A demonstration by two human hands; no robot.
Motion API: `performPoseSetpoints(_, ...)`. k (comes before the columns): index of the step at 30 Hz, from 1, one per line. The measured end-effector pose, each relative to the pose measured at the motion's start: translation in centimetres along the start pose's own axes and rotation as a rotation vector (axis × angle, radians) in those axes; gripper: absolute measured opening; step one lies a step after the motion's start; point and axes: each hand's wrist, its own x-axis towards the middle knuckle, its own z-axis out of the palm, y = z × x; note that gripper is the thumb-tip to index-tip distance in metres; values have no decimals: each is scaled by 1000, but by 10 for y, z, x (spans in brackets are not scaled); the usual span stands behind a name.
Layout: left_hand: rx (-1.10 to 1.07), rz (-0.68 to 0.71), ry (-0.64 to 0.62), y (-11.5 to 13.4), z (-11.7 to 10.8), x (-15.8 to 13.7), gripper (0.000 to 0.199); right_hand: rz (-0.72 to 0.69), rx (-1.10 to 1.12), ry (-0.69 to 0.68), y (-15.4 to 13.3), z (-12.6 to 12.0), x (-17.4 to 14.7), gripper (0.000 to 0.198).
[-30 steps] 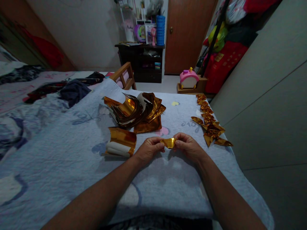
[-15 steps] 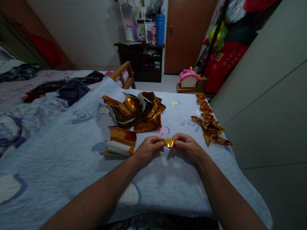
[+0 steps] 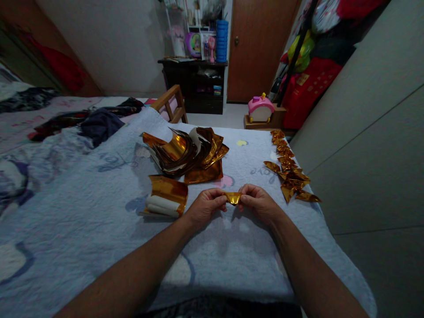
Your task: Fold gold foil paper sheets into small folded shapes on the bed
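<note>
Both left hand (image 3: 208, 205) and right hand (image 3: 260, 204) pinched the folded gold foil (image 3: 233, 198) by its ends, long axis crosswise between their fingers (image 3: 219, 202), neither nearer.

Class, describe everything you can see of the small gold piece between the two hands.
The small folded piece looks like shiny gold foil paper, with a fairly straight upper edge and a narrower, brightly glinting lower part. It is held crosswise, one end pinched by the left hand, the other by the right hand. Whether it touches the blanket is unclear.
</note>
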Motion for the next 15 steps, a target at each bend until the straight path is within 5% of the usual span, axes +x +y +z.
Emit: performPoseSetpoints(15,-86,-46,-8,5,3,0,36,29,38,-47,-5,-5,-3,31)
